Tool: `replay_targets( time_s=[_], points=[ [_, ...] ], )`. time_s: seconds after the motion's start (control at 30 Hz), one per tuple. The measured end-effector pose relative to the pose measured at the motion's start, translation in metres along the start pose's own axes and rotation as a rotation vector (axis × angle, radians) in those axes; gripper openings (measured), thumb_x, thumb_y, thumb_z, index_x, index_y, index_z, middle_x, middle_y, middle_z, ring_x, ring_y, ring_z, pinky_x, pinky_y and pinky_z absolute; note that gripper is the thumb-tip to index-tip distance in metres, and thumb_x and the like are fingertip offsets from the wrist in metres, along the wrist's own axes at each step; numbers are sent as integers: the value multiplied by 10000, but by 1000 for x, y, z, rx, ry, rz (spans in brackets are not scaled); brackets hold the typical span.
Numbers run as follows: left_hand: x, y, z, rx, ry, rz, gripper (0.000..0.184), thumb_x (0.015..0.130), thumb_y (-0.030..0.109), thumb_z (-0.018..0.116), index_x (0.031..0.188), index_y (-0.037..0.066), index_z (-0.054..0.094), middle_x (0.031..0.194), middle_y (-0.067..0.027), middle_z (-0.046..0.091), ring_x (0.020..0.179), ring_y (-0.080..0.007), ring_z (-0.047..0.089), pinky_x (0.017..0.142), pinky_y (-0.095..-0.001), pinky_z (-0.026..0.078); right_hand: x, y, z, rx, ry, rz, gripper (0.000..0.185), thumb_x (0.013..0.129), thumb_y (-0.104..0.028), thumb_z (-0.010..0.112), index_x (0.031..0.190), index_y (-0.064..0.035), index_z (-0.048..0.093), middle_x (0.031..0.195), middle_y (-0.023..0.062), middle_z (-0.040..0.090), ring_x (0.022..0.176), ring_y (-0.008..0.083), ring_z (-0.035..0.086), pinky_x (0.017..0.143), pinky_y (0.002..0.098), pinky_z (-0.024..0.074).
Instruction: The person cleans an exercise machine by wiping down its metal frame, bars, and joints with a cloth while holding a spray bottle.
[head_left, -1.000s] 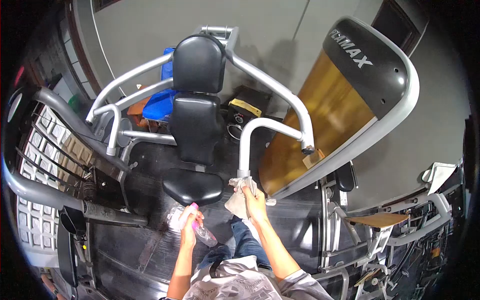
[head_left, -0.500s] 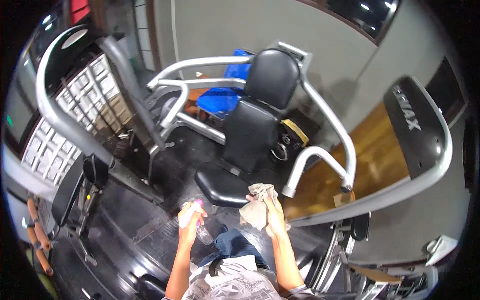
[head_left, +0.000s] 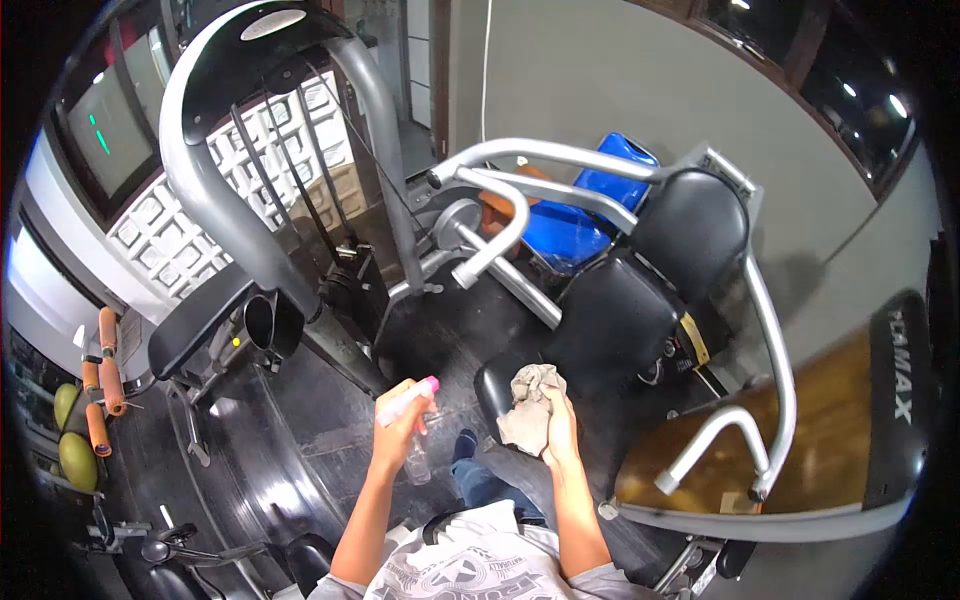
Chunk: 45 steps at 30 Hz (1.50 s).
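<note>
My left hand (head_left: 397, 425) is wrapped round a spray bottle (head_left: 417, 463) with a pink and white trigger head; its clear body hangs below my fingers. In my right hand (head_left: 562, 428) is a crumpled beige cloth (head_left: 532, 408), held in front of the black padded seat (head_left: 492, 392) of a gym machine. The cloth overlaps the seat in the view; I cannot tell whether it touches. Behind the seat rise the machine's black backrest (head_left: 620, 315) and black headrest pad (head_left: 692, 222).
Grey metal handle bars (head_left: 772, 350) flank the seat. To the left stands a weight-stack tower (head_left: 215, 215) with cables. A blue chair (head_left: 560, 238) is behind the machine, against the wall. At right is a brown panel (head_left: 720, 450). Orange foam rollers (head_left: 108, 350) are at far left.
The view has turned to the left, so the machine now appears further right and the weight tower shows more fully. Both hands still hold the spray bottle and the cloth.
</note>
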<state>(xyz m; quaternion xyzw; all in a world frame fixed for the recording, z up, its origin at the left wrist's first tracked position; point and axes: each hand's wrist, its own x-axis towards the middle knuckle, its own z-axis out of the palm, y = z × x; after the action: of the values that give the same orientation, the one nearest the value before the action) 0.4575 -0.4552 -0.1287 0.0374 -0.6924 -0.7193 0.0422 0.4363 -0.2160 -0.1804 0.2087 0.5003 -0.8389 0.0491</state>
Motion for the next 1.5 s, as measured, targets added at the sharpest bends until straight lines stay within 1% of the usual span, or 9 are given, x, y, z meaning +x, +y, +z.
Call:
replay_targets(
  time_s=[0.23, 0.37, 0.47, 0.57, 0.83, 0.97, 1.03, 1.23, 1.5],
  points=[
    [114, -6, 11, 85, 32, -87, 184, 867, 223, 671, 787, 58, 661, 684, -5, 634, 563, -62, 535, 497, -239, 415, 73, -19, 34, 180, -89, 82, 610, 927, -516, 383, 1195, -26, 629, 1034, 120, 701, 851, 246, 676, 788, 375, 550],
    [157, -14, 21, 268, 93, -165, 249, 837, 271, 701, 713, 60, 656, 576, -8, 583, 543, -87, 517, 531, -287, 392, 112, -18, 28, 2, -102, 107, 509, 974, -420, 424, 1213, -17, 621, 1027, 113, 693, 834, 224, 662, 799, 360, 539],
    [176, -21, 22, 314, 95, -191, 268, 836, 296, 697, 714, 60, 668, 587, -16, 600, 547, -92, 538, 534, -290, 402, 124, -34, 42, -279, -183, -108, 395, 997, -259, 512, 1259, 25, 595, 1195, 108, 634, 1120, 206, 594, 994, 317, 433],
    [189, -29, 21, 336, 79, -230, 299, 833, 330, 693, 707, 60, 676, 586, -19, 607, 544, -99, 552, 534, -296, 409, 127, -51, 58, -720, -250, -377, 366, 991, -215, 535, 1275, 10, 584, 1197, 138, 625, 1130, 218, 593, 1007, 324, 432],
    [199, -31, 7, 237, -39, -219, 282, 830, 286, 686, 674, 53, 658, 576, -11, 601, 536, -77, 540, 524, -270, 393, 128, -56, 99, -713, -188, -652, 398, 833, -10, 693, 1226, -12, 627, 1135, 141, 660, 1089, 240, 636, 963, 355, 475],
    [207, -35, 0, 229, -105, -130, 225, 857, 222, 642, 725, 41, 660, 644, -12, 639, 466, -79, 520, 438, -247, 393, 129, -56, 114, -641, -71, -660, 329, 843, 1, 671, 1170, 30, 640, 1110, 100, 641, 1058, 182, 613, 959, 319, 468],
    [214, -32, -1, 170, -125, -195, 279, 838, 272, 684, 684, 41, 663, 586, -12, 605, 538, -75, 556, 524, -271, 409, 130, -54, 116, -628, -37, -645, 338, 829, 11, 674, 1166, 23, 649, 1113, 94, 639, 1047, 180, 609, 957, 314, 464],
    [230, -27, -17, 165, -332, -240, 203, 865, 223, 677, 755, 53, 694, 613, 5, 622, 546, -48, 553, 468, -238, 399, 114, -47, 123, -728, 64, -692, 420, 768, 28, 715, 1182, -33, 675, 1165, 138, 657, 1093, 250, 641, 962, 353, 482],
    [258, -33, -48, -18, -512, -144, 108, 882, 142, 654, 876, 49, 708, 751, 0, 670, 548, -37, 539, 461, -208, 406, 126, -33, 189, -1504, 29, -707, 497, 729, -56, 758, 1200, -179, 659, 1293, 3, 599, 1110, 245, 598, 838, 386, 583]
  ],
)
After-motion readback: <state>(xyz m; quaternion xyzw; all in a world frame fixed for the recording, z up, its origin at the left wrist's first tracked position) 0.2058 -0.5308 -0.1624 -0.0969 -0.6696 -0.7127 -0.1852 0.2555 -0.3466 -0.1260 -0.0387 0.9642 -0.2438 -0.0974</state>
